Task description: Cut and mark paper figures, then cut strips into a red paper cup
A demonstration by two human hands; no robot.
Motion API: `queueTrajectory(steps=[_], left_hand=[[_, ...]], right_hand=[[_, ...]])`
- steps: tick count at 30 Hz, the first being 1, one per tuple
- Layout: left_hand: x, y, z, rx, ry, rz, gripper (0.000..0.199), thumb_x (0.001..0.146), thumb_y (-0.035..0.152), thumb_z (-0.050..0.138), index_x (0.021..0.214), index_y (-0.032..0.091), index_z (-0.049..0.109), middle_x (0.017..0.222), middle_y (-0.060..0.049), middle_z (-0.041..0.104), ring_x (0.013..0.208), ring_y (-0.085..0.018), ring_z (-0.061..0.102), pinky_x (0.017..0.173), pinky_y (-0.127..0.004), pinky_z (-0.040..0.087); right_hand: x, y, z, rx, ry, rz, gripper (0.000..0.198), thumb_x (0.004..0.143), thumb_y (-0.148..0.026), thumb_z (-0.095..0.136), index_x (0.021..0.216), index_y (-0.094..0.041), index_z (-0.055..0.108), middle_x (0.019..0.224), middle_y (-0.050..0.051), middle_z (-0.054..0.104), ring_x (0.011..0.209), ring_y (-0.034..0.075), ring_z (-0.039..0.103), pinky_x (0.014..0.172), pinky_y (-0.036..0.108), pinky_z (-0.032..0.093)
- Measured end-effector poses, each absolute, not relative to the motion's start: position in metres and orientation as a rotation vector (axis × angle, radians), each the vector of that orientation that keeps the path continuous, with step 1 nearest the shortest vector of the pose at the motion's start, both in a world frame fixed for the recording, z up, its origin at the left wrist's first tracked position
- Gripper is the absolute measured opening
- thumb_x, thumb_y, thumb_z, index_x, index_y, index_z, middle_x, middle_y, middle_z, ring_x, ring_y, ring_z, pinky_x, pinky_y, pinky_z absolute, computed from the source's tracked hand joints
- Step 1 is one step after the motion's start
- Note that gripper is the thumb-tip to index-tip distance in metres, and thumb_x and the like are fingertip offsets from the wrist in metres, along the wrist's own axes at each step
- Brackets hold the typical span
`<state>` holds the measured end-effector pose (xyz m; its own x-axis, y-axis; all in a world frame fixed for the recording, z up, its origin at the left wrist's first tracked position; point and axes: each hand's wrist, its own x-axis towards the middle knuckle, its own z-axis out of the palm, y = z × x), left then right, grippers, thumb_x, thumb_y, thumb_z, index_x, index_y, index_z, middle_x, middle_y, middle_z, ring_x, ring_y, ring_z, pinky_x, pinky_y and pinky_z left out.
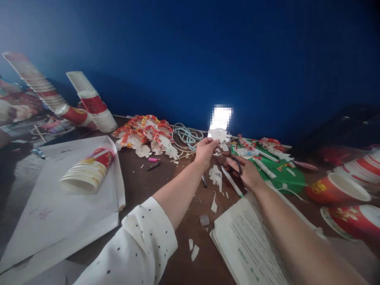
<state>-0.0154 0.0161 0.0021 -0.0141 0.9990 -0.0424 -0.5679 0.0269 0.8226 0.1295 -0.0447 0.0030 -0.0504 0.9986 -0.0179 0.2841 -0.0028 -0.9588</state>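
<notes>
Trimming a small paper cutout (220, 135) with scissors (239, 164) looks to be the step in hand. The cutout is held up above the desk (184, 269), toward its far edge, where the blue wall (190, 71) rises. The left hand (205, 151) has it pinched at its near side between thumb and fingers. The right hand (245, 170) is closed around the dark scissor handles, and the blades point up to the cutout's right edge; whether they are parted, or already biting into the paper, I cannot tell. The two hands are near each other but apart.

Below them on the desk lie another white cutout (215, 176), a marker (232, 182) and slim paper scraps (195, 252), which fits cutting work well under way. Along the far edge, left of the hands, sits a pile of red-and-white decorated cutouts (144, 134), with a pale blue cord (187, 134) beside it. A green sheet (285, 178) lies to the right, beyond the printed pages (249, 237).

As I judge it, the next move calls for a steady left pinch, fingertips clear of the blades, and the paper turned by small amounts so that the scissors can follow its notched outline.
</notes>
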Motion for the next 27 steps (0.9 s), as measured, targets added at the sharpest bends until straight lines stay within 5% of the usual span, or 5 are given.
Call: queueTrajectory(steps=[10,20,27], left_hand=[[-0.012,0.01,0.006,0.671,0.741,1.309,0.021,0.065,0.018,0.072,0.067,0.015,0.052,0.06,0.002,0.056,0.052,-0.006,0.051,0.052,-0.018,0.04],[-0.014,0.012,0.005,0.688,0.741,1.372,0.019,0.065,0.02,0.071,0.067,0.015,0.053,0.059,0.002,0.056,0.051,-0.005,0.051,0.051,-0.017,0.039],[-0.011,0.01,0.004,0.732,0.783,1.372,0.02,0.067,0.021,0.071,0.066,0.015,0.052,0.057,0.002,0.055,0.051,-0.006,0.05,0.05,-0.018,0.038]], right_hand=[[0.129,-0.037,-0.005,-1.263,-1.183,1.05,0.043,0.071,-0.05,0.069,0.103,-0.02,0.069,0.075,0.003,0.065,0.062,0.015,0.057,0.04,0.021,0.029],[0.142,-0.037,-0.002,-1.346,-1.361,1.2,0.042,0.075,-0.049,0.068,0.111,-0.027,0.068,0.087,0.003,0.07,0.077,0.02,0.064,0.044,0.022,0.033],[0.138,-0.04,0.0,-1.399,-1.471,1.131,0.05,0.075,-0.054,0.065,0.116,-0.026,0.066,0.077,0.002,0.069,0.073,0.02,0.064,0.052,0.025,0.042]])
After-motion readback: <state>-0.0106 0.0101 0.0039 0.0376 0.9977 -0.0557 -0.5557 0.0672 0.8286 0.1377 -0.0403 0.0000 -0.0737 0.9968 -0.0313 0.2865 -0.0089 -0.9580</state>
